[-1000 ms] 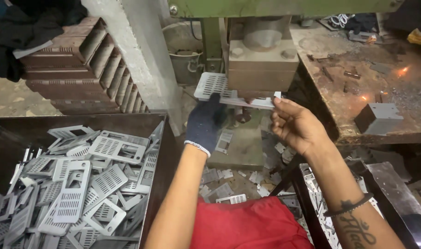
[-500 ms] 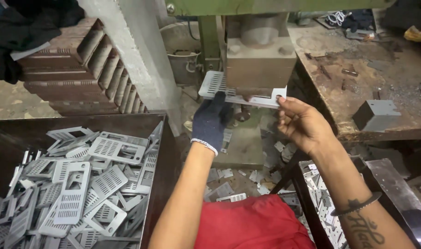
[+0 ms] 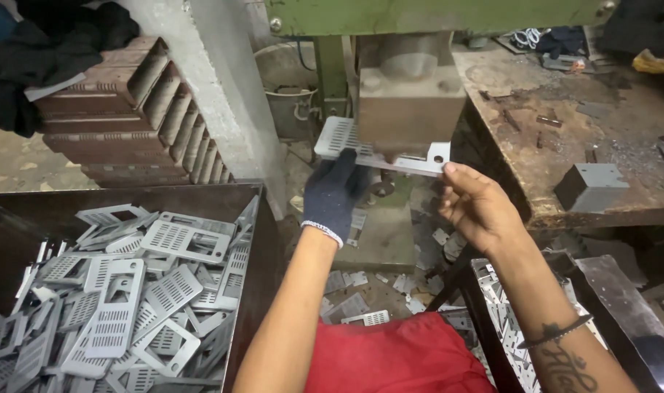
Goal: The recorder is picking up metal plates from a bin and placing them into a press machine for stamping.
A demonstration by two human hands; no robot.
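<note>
Under the grey ram block (image 3: 410, 102) of the green press (image 3: 434, 13), a perforated metal plate (image 3: 379, 149) lies flat with its long axis running left to right across the view, the slotted end toward the left and the tabbed end with a round hole toward the right. Below the plate's left half, the left hand (image 3: 334, 196), in a dark knitted glove, reaches up from beneath; its fingers curl under and around the near edge, though whether the thumb presses on top cannot be told because the plate hides it. At the right end, the bare right hand (image 3: 477, 207) pinches the tab between thumb and forefinger, with the other fingers loosely bent beneath. Both hands touch the plate, one at each end, so neither is nearer; the ram's narrow tip meets the plate between them, closer to the right hand's fingertips. Left of the person, a dark metal bin (image 3: 263, 218) holds a heap of similar perforated grey plates (image 3: 121, 298). Small punched offcuts (image 3: 354, 280) lie scattered on the floor below the press. On the rusty workbench (image 3: 565, 109) at the right sits a small grey metal box (image 3: 590, 185), well apart from the hands. Red cloth (image 3: 397, 356) covers the person's lap.
</note>
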